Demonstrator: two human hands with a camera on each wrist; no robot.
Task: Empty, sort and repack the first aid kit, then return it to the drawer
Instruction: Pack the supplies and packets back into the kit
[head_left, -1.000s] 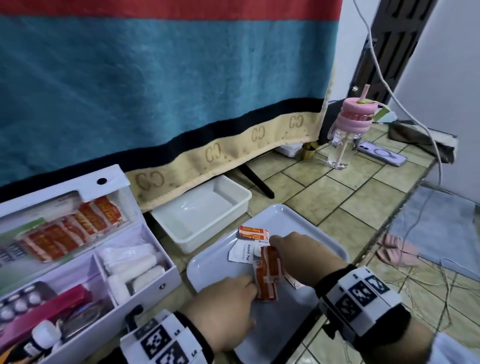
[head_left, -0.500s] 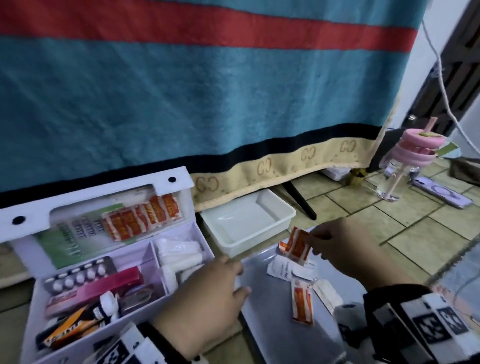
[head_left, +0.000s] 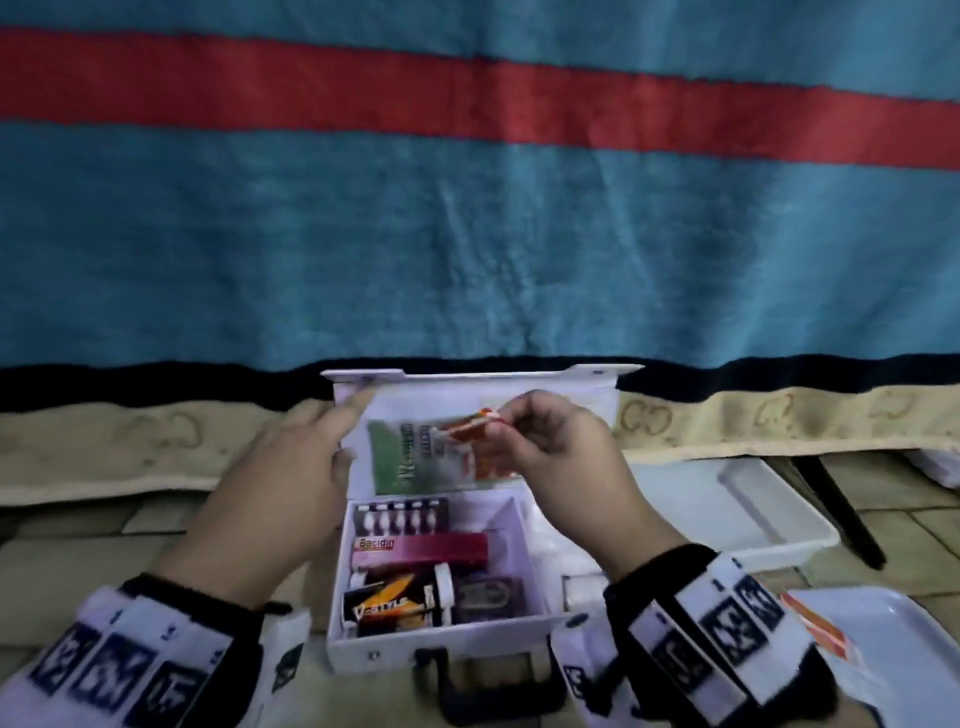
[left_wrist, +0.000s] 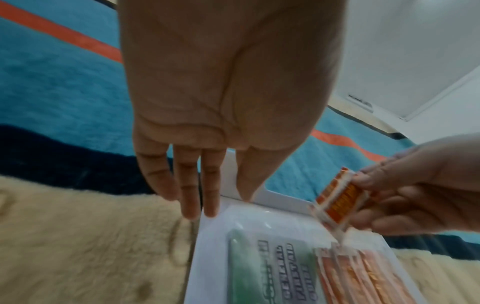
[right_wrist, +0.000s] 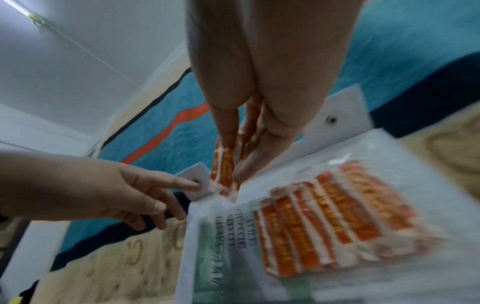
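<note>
Apparently right hand (head_left: 553, 447) pinches flat orange plaster packets (left_wrist: 337, 203); left hand (head_left: 291, 467) outstretched.

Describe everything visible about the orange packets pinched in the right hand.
The orange packets are a small stack of flat paper wrappers, orange with white edges and blurred print that cannot be read. The right hand pinches them between thumb and fingertips, held on edge in the air just above the clear pocket in the open lid of the first aid kit, where a fanned row of matching packets already sits. Whether they touch the pocket's edge cannot be told.
</note>
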